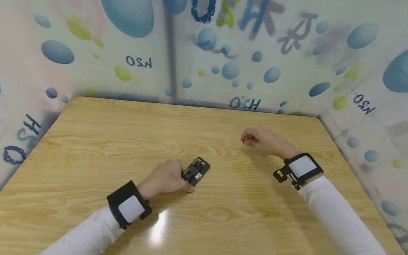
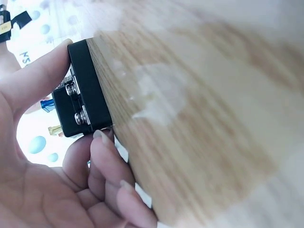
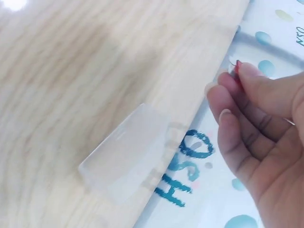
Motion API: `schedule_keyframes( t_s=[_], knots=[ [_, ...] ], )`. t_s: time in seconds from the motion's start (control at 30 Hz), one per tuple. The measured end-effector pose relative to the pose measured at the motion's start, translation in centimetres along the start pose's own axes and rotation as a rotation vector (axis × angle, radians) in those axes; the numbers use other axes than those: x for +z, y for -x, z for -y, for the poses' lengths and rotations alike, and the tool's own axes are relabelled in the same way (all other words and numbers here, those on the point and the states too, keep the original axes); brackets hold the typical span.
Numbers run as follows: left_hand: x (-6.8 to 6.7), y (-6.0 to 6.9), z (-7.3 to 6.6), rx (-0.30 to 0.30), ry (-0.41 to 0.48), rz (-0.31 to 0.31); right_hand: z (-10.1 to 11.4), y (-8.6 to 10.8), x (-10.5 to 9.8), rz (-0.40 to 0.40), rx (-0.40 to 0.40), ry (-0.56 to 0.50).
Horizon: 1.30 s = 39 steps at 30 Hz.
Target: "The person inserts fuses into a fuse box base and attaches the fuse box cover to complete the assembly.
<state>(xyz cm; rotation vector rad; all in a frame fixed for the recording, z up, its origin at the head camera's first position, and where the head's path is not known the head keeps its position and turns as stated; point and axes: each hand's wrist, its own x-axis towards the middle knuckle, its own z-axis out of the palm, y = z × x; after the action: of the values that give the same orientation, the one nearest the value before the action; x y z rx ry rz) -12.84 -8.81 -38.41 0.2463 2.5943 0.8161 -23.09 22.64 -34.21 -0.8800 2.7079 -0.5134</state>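
Note:
My left hand [image 1: 165, 177] grips a small black rectangular board [image 1: 202, 172] by its near end, thumb on one side and fingers on the other. Metal screws, a blue part and a black block sit on top of the board. The left wrist view shows the board's black base [image 2: 91, 80] edge-on, close to the wooden surface. To the right and farther back, my right hand [image 1: 259, 140] pinches a tiny red piece [image 3: 238, 71] with a clear or silvery end between thumb and fingertips, above the table. The fingers hide most of that piece, so its kind is unclear.
Both hands work over a wooden table [image 1: 127, 141] with rounded back corners. A patterned wall covering [image 1: 204, 71] stands behind and at the sides. The right wrist view has a pale translucent rectangle [image 3: 123, 154] over the tabletop, possibly a reflection.

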Motion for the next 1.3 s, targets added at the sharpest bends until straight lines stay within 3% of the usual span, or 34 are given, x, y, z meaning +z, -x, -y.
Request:
schedule_keyframes(
  t_s=[0.13,0.63,1.0,1.17,1.3],
  knots=[
    [0.1,-0.1,0.0,0.001,0.004,0.001,1.2,-0.6,-0.2,-0.014,-0.021,0.013],
    [0.1,-0.2,0.0,-0.001,0.001,0.005,5.3,-2.3,0.1,-0.073,-0.224,0.137],
    [0.0,-0.1,0.0,-0.006,0.003,0.012,8.1,-3.1,1.2,-0.124,-0.455,0.221],
    [-0.2,-0.1,-0.1,-0.01,0.002,0.016,9.1,-3.2,1.8,-0.148,-0.498,0.263],
    [-0.2,-0.2,-0.1,-0.016,-0.001,0.02,9.8,-3.5,2.7,-0.122,-0.522,0.316]
  ],
)
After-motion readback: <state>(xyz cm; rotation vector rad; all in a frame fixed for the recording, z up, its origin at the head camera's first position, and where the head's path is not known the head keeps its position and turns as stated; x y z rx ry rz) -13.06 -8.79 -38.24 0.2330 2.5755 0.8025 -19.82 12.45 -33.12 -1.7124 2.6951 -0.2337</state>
